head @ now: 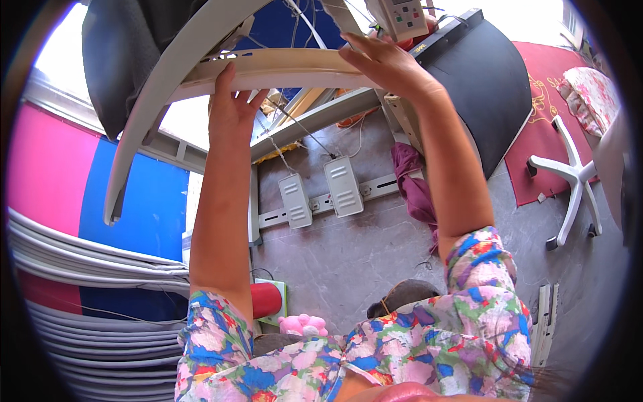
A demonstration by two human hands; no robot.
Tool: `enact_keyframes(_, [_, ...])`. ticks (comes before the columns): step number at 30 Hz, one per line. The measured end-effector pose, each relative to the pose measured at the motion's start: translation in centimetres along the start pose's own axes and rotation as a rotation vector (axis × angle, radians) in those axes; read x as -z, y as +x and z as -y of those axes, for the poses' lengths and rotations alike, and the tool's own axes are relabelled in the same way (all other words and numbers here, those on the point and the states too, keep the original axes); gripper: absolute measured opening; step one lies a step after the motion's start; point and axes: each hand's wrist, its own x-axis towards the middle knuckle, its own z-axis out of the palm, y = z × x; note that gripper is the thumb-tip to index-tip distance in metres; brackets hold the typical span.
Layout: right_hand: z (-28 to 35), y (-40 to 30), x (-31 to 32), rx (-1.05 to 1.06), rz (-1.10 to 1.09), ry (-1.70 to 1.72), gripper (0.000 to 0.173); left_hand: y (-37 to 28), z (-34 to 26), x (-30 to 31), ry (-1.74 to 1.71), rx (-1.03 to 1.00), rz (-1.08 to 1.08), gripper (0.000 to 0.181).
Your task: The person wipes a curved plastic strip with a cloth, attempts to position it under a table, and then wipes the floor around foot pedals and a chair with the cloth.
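Observation:
A long, pale, curved panel [281, 70] spans the upper middle, above the floor. My left hand [233, 103] is at its left part, thumb up along the near face and the other fingers reaching below and behind it. My right hand [387, 63] lies at its right end, palm down with the fingers stretched to the left. Whether either hand bears the panel's weight cannot be told. A large curved grey edge [166, 85] sweeps down at the left, with dark grey fabric [120, 60] behind it. A control box with small buttons [400, 17] is above my right hand.
Two white foot pedals [344, 186] are mounted on a slotted metal bar [384, 186] low in the machine frame. Purple cloth [414, 186] hangs beside them. A black curved panel [477, 80] and a white swivel chair base [577, 173] are right; stacked grey layers [100, 341] are left.

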Motion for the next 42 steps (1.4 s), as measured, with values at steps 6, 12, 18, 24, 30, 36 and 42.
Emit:
enact_keyframes(6, [-6.5,-2.7,-0.4,0.184,-0.039,-0.14,0.082,-0.6,0.2,1.9,0.062,0.034,0.118,0.076])
enact_keyframes(12, [-16.7,-17.5,5.3,0.14,-0.41,-0.295,0.076,-4.4,4.7,3.1,0.204,0.26,0.359,0.07])
enact_keyframes(18, [-8.9,-23.5,9.5,0.228,-0.03,-0.654,0.062,-6.4,9.9,3.9,0.405,0.456,0.796,0.06])
enact_keyframes(24, [-1.7,-15.6,6.7,0.628,-0.094,-0.692,0.055,-12.6,13.8,-2.8,-0.06,0.852,1.491,0.074])
enact_keyframes(30, [-0.8,-15.0,-2.0,0.186,-0.26,0.629,0.064,-13.2,14.8,-3.2,0.253,0.368,0.989,0.077])
enact_keyframes(36, [1.3,-12.6,-4.3,0.262,-0.271,0.431,0.075,-12.6,14.3,-3.2,0.557,-0.144,0.802,0.087])
enact_keyframes(42, [3.2,-3.5,1.4,0.422,-0.157,-0.246,0.068,-8.0,10.0,1.6,0.445,-0.002,0.471,0.081])
